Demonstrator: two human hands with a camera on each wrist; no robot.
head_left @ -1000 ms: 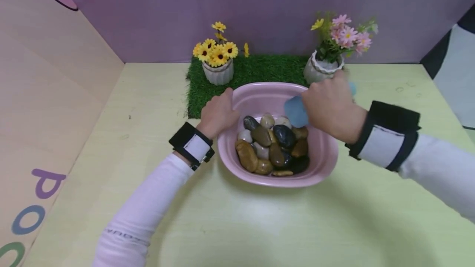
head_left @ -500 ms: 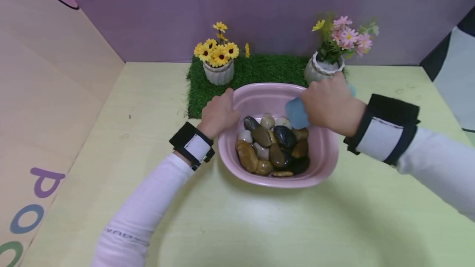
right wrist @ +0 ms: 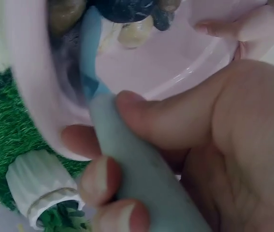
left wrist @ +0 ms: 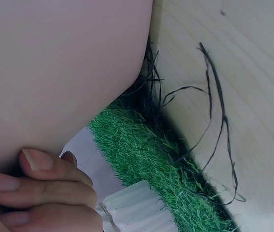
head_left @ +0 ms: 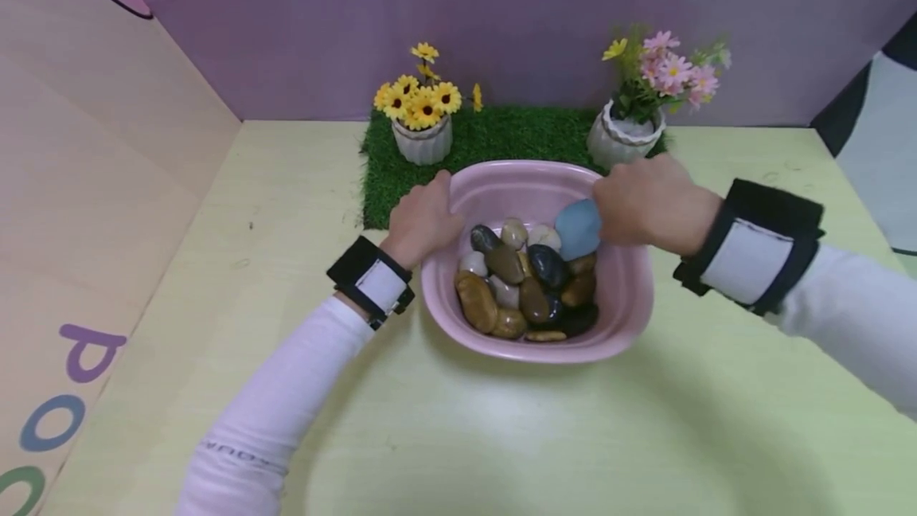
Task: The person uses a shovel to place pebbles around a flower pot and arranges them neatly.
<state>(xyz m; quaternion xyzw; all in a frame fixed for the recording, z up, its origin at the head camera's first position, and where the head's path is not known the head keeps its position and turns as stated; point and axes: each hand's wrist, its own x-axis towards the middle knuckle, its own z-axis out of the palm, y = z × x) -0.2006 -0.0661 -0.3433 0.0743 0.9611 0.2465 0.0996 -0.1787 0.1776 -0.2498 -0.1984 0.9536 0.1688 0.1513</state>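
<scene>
A pink plastic tub [head_left: 630,317] holds several smooth wet stones [head_left: 533,299] in brown, black and pale colours. On its left rim my left hand [head_left: 426,217] grips the edge, with the fingers curled against the outer wall [left wrist: 64,63] in the left wrist view. My right hand [head_left: 655,204], above the tub's right rim, holds a small shovel with a blue blade [head_left: 579,229]. In the right wrist view the thumb and fingers wrap round its grey-green handle [right wrist: 127,150]. The blade points down inside the tub, beside the stones; its tip is partly hidden in that view.
Behind the tub lies a green artificial grass mat [head_left: 516,130]. A pot of yellow flowers [head_left: 421,138] stands on its left, a pot of pink flowers [head_left: 623,138] on its right. A purple backdrop [head_left: 501,30] rises behind the pale wooden table [head_left: 458,436].
My right hand has shifted a little to the right and turned, so the blade shows more of its flat face. The left hand and the tub hold their places.
</scene>
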